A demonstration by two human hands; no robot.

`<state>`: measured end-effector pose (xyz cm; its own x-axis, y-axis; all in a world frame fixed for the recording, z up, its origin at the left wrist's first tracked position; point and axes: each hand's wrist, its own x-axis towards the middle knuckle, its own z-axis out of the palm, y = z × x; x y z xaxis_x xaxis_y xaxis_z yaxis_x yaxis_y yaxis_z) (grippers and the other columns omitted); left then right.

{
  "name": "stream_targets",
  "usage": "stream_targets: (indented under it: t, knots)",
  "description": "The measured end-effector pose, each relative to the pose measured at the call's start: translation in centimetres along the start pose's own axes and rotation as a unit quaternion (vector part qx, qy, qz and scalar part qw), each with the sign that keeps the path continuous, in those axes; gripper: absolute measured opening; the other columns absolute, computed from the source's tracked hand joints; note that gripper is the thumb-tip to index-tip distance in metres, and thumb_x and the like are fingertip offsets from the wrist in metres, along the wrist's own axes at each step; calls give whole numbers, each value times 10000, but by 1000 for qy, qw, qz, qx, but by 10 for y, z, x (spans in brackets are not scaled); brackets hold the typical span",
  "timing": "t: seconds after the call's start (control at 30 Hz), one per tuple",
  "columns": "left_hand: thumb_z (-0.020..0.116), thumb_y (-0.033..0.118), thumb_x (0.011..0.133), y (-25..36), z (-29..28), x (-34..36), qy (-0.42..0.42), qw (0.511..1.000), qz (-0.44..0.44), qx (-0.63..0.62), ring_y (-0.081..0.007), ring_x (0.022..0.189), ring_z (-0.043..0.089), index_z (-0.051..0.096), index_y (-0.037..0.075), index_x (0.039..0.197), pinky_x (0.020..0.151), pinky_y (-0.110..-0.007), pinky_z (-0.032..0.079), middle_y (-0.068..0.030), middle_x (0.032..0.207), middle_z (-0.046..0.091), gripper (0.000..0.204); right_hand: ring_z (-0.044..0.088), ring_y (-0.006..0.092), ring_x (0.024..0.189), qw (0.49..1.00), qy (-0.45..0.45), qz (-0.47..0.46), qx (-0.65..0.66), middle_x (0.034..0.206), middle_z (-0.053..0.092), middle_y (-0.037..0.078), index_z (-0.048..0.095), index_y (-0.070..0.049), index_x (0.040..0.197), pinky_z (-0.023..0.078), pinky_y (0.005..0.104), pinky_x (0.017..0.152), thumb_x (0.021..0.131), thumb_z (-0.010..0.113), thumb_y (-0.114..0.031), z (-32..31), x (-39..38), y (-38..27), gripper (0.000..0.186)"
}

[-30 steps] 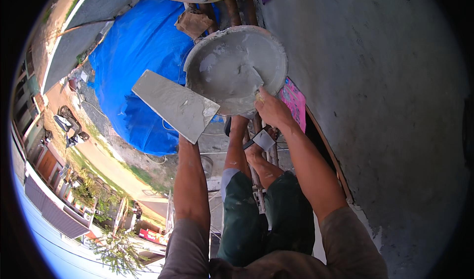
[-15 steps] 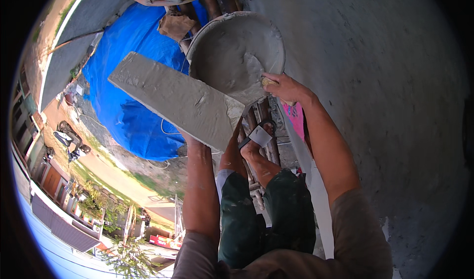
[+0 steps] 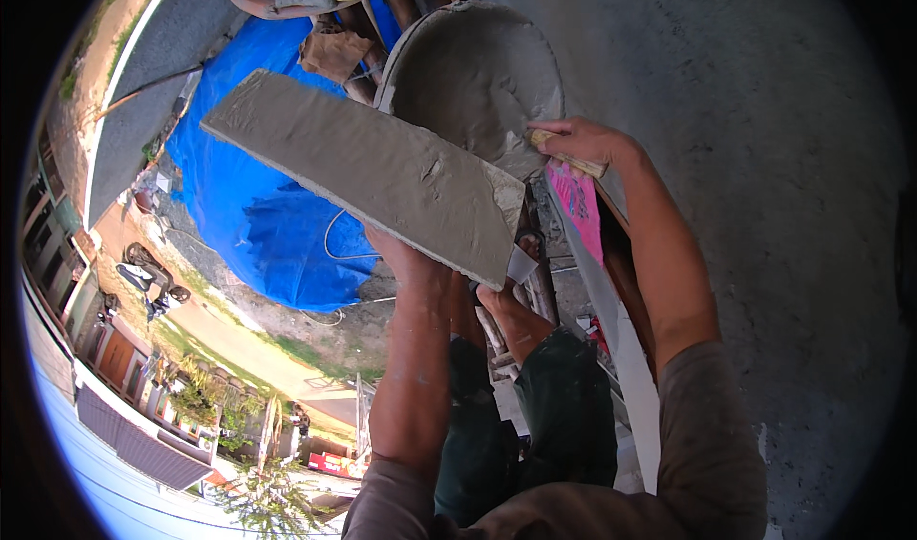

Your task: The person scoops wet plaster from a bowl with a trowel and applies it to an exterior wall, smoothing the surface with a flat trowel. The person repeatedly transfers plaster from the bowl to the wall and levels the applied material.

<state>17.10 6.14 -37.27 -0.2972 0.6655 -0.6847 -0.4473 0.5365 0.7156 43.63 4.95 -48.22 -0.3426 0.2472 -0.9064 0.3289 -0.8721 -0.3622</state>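
Observation:
My left hand [image 3: 409, 256] is closed on the underside of a long plastering float [image 3: 373, 163], its fingers mostly hidden below it. The float's upper face is coated with wet grey mortar, and its right end overlaps the near rim of a round basin [image 3: 390, 53]. Grey mortar [image 3: 468, 77] lies in that basin. At the basin's right rim my right hand [image 3: 585, 142] grips the pale wooden handle [image 3: 594, 168] of what looks like a trowel. Its blade cannot be made out against the mortar.
A second basin [image 3: 258, 0] stands at the upper left. Below lies a blue tarp [image 3: 287, 225]. Poles [image 3: 401, 0] run under the basins, with a brown paper scrap [image 3: 334, 55] on them. A grey plastered wall [image 3: 764, 206] rises on the right, beside pink cloth or plastic [image 3: 578, 206].
The float has shifted slightly right and down, its right end now covering more of my foot. My right hand has moved a little right and up, showing more of the wooden handle.

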Motion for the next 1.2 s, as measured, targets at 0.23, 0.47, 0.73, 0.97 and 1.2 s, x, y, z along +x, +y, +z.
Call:
stream_targets:
  t: [0.23,0.47,0.73,0.97,1.2]
  knots:
    - [447,291,964,-15,-2,5,-3,967,132,218,-236,998,608,480,4,1258,819,-366,525,-127,1165,576,412,502,108,501,1000,-5,13,11,745,571,21,405,-221,1438,429,254,450,884,604,-299,-8,-6,-6,594]
    - [606,200,883,-14,-10,7,-78,933,151,319,-314,1184,495,180,-31,1426,979,-396,394,-220,1365,419,728,507,106,516,999,-7,23,24,734,574,13,406,-227,1438,425,256,451,882,617,-306,-10,-6,-6,600]
    - [560,252,928,-16,-15,10,-87,952,110,270,-306,1211,476,147,-30,1453,1042,-388,335,-218,1396,402,725,507,116,492,1000,-17,9,20,730,573,20,400,-221,1442,420,268,437,883,612,-300,-12,5,5,603]
    - [311,385,1017,13,36,-15,-31,980,55,191,-268,1166,499,261,-4,1423,1009,-385,368,-160,1350,457,565,518,124,492,1000,-14,15,15,735,581,32,391,-202,1446,423,277,430,890,594,-282,-15,1,1,598]
    - [697,243,805,-15,-52,22,-73,885,221,404,-340,1195,492,405,-25,1345,1003,-409,372,-193,1341,475,670,529,132,527,999,39,-22,-3,767,597,45,401,-153,1439,462,285,527,867,599,-293,22,-3,0,621]
